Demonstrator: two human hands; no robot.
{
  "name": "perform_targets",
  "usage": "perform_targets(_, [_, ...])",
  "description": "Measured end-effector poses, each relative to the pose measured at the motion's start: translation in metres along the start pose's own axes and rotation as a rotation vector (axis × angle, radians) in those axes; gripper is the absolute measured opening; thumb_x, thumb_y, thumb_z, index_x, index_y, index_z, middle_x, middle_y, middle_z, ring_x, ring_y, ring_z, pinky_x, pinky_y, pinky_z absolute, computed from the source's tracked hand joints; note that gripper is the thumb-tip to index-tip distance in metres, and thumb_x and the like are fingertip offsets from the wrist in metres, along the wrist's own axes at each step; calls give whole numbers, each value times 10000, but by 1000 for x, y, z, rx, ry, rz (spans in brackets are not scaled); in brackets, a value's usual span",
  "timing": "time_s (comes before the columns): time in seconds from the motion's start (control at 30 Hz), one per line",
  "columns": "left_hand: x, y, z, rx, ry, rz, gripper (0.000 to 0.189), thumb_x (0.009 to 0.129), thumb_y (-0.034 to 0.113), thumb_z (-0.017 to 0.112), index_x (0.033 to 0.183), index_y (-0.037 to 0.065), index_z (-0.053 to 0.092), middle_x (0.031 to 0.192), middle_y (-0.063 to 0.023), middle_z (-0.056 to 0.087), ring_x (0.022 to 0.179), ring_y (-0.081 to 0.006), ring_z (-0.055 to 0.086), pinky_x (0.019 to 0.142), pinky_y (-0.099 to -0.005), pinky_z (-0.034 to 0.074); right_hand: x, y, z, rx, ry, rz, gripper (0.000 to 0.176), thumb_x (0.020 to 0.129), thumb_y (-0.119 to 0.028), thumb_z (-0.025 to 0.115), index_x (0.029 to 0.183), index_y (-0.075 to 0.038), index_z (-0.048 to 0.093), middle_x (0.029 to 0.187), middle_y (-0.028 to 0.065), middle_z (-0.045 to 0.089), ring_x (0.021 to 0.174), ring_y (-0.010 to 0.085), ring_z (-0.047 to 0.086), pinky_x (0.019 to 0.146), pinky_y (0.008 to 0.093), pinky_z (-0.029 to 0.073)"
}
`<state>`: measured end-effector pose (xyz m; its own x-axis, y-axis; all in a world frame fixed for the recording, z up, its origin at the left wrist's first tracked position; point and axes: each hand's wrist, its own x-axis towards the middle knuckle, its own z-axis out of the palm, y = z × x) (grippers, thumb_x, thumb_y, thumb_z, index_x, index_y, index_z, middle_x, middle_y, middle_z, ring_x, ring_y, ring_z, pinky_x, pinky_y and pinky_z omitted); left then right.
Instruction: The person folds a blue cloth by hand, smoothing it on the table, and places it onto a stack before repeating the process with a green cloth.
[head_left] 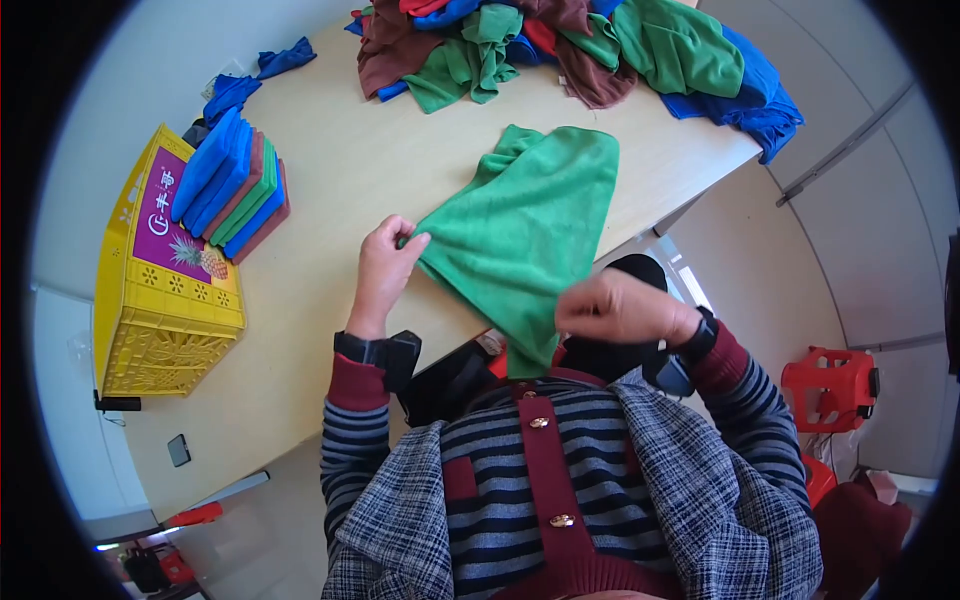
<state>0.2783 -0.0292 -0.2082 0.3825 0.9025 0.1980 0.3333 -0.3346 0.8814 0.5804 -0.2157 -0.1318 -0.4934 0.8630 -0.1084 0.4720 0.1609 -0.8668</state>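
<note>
Head view is showing me a yellow crate [165, 300] sitting at the left of the table [330, 170]. It is holding a row of folded cloths [232, 185] standing on edge: several blue, one brown, one green. A purple label [165, 215] on the crate's side is carrying a pineapple picture and white characters that I am not managing to read.

The left hand [385, 270] is pinching the left corner of the green cloth [525, 220] between thumb and fingers. The right hand [620, 305] is curling shut on the cloth's near end, fingers bunched together. The cloth is lying flat on the table in front of the person, its near end hanging over the table edge toward the chest.

A loose pile [560, 45] of green, blue, brown and red cloths is lying at the far end of the pale wooden table. A small dark phone [179, 450] is resting near the left edge. Grey floor [790, 260] is showing to the right, with a red stool [830, 385] standing on it.
</note>
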Motion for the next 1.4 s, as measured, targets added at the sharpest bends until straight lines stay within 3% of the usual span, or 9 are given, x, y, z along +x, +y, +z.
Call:
perform_targets(0.07, [-20,5,-9,36,10,-30,182,875,64,758,857,-1,589,746,-12,567,671,-92,488,628,-287,445,21,10,-26,-83,293,-43,126,943,-119,670,977,0,693,827,148,688,779,244,696,722,336,538])
perform_targets(0.2, [-54,11,-9,53,17,-45,191,871,38,752,864,-6,567,782,-29,555,682,-107,493,637,-294,449,86,71,-100,-593,742,-78,188,914,-130,625,1038,-14,705,912,131,723,871,337,707,791,407,556])
perform_targets(0.37, [-72,13,0,121,41,14,201,875,15,742,863,23,542,807,8,501,705,-74,475,643,-247,428,163,129,-140,-887,577,-78,309,874,-77,592,1168,-91,687,1233,134,674,1117,351,650,970,446,520])
perform_targets(0.5, [-75,16,1,135,56,44,203,865,6,739,868,3,536,807,-21,504,708,-94,487,647,-263,437,193,138,-141,-958,353,-52,313,862,-62,586,1161,-95,674,1260,125,648,1162,348,630,995,433,511])
perform_targets(0.77, [-75,9,-2,126,65,21,205,855,0,738,860,-3,534,808,-46,504,696,-121,485,640,-285,435,189,115,-135,-1036,203,15,228,841,-45,578,1053,-94,646,1146,139,656,1072,359,650,922,450,521])
perform_targets(0.93, [-78,13,-3,115,72,8,206,851,-8,736,860,-4,530,808,-51,500,689,-130,478,637,-289,431,194,106,-141,-882,306,-6,181,826,-53,589,1002,-81,625,1052,146,675,996,378,661,856,465,528])
perform_targets(1.03, [-79,14,-4,115,46,-31,194,842,19,741,885,2,553,837,-115,550,713,-241,548,655,-348,466,210,99,-138,-804,355,-143,146,811,-55,603,956,-70,604,962,145,681,940,397,663,822,478,531])
perform_targets(1.33, [-83,14,-5,116,51,-48,196,840,19,737,876,-1,545,829,-118,540,714,-252,550,652,-353,461,260,112,-113,-752,221,-194,281,828,-42,599,1098,-90,665,1073,157,715,1023,380,681,864,468,536])
perform_targets(1.4, [-83,14,-6,111,53,-53,200,839,19,738,871,-4,541,826,-120,537,714,-254,548,652,-353,460,264,106,-117,-797,128,-102,322,837,-49,597,1147,-96,668,1104,163,716,1047,379,681,880,467,535])
